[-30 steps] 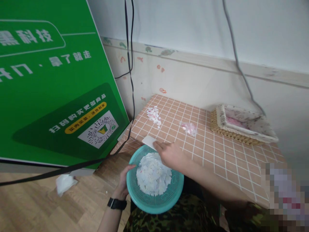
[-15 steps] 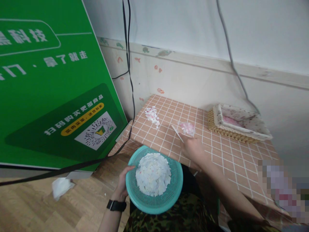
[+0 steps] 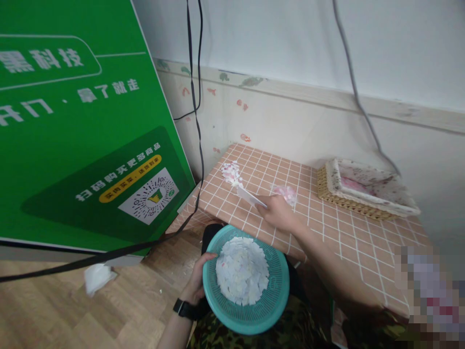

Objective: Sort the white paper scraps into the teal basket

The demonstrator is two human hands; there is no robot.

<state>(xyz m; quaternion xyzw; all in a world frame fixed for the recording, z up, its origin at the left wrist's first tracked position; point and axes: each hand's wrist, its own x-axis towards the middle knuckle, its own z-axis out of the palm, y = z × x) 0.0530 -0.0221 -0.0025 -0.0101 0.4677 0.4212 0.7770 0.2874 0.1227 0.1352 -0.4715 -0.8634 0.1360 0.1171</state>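
Note:
My left hand grips the left rim of a round teal plastic basket, thumb over the edge. A heap of small white paper pieces lies in the basket, which sits over my lap. Above the table, my right hand is closed around one end of a flat white strip, perhaps card or paper. The strip's far tip is at the near edge of a small scatter of white and pink paper bits. Beyond my right hand lies a clear packet with pink pieces.
A wicker basket with a cloth lining stands at the table's back right. The table has a brown checked cover. A green cabinet rises at left, with a black strap hanging in front. A white bag lies on the floor.
My right hand has turned and moved slightly left, bringing the strip's tip to the paper scatter. The teal basket and my left hand appear a little further right and lower.

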